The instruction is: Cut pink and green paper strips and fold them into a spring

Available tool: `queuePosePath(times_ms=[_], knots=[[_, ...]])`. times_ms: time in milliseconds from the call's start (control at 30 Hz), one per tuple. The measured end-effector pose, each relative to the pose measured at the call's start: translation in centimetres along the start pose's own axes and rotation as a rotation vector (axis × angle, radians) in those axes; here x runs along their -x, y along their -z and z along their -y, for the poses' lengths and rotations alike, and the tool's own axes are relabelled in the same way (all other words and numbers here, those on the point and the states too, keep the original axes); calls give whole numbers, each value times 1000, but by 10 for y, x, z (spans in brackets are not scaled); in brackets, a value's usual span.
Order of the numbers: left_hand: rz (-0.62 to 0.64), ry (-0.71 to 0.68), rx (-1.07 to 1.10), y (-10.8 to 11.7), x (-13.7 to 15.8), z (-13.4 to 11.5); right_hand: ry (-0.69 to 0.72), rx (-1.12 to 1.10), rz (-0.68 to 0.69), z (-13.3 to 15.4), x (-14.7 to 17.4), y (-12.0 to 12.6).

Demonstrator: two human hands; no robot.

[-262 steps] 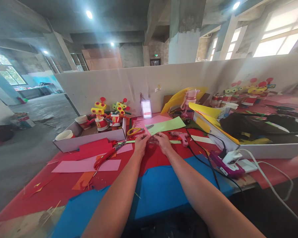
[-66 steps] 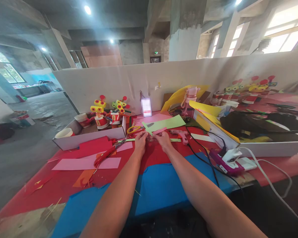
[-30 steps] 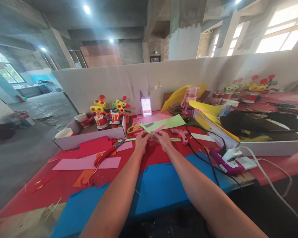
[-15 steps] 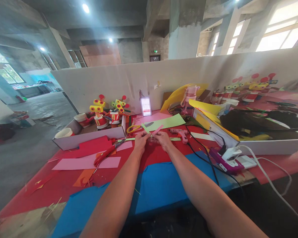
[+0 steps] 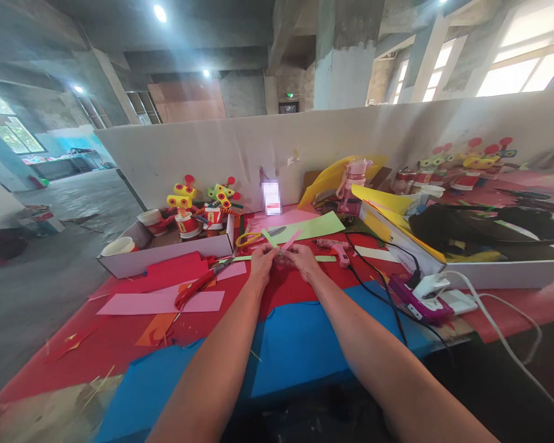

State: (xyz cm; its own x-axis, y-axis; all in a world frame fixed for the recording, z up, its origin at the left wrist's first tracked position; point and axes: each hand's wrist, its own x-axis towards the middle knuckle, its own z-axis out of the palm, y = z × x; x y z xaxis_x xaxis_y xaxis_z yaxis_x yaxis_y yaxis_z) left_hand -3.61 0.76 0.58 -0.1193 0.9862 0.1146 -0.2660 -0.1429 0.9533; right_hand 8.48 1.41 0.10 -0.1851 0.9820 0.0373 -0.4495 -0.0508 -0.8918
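So both hands meet mid-desk, left hand (image 5: pixel 261 261) fingers pinching the green strip (image 5: pixel 269 238), right hand (image 5: pixel 303 260) fingers pinching the pink strip (image 5: pixel 290 241), strips crossing and pointing far.

A: Colours, go! Pink strip (image 5: pixel 292 239) crossing a light green strip (image 5: pixel 269 238), right at the fingertips.

B: Under them, red sheet (image 5: pixel 286 289), then blue sheet (image 5: pixel 300 351). Scissors (image 5: pixel 198 288)?

A: Red handles, lying on a pale pink sheet (image 5: pixel 161 303). Another pair of scissors (image 5: pixel 249 239) is yellow-handled.

B: Pink glue gun (image 5: pixel 337 250), black cord (image 5: pixel 378 289), white box (image 5: pixel 166 252).
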Motion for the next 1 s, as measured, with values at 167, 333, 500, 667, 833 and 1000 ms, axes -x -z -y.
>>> queuePosePath(times_ms=[167, 333, 500, 667, 833, 1000], knots=[[-1, -5, -3, 0, -1, 2, -4, 1, -32, 1, -1, -2], [-40, -23, 49, 1, -2, 1, 37, -11, -105, 4, -3, -2], [-24, -4, 50, -2, 1, -4, 87, -37, -162, 5, -4, 1], [92, 31, 53, -6, 5, -6, 111, -66, -157, 3, -2, 0], [51, -41, 78, -5, 2, 1, 105, -18, -71, -2, -1, -3], [32, -83, 109, -5, 1, 2, 125, -15, -74, -4, -3, -3]])
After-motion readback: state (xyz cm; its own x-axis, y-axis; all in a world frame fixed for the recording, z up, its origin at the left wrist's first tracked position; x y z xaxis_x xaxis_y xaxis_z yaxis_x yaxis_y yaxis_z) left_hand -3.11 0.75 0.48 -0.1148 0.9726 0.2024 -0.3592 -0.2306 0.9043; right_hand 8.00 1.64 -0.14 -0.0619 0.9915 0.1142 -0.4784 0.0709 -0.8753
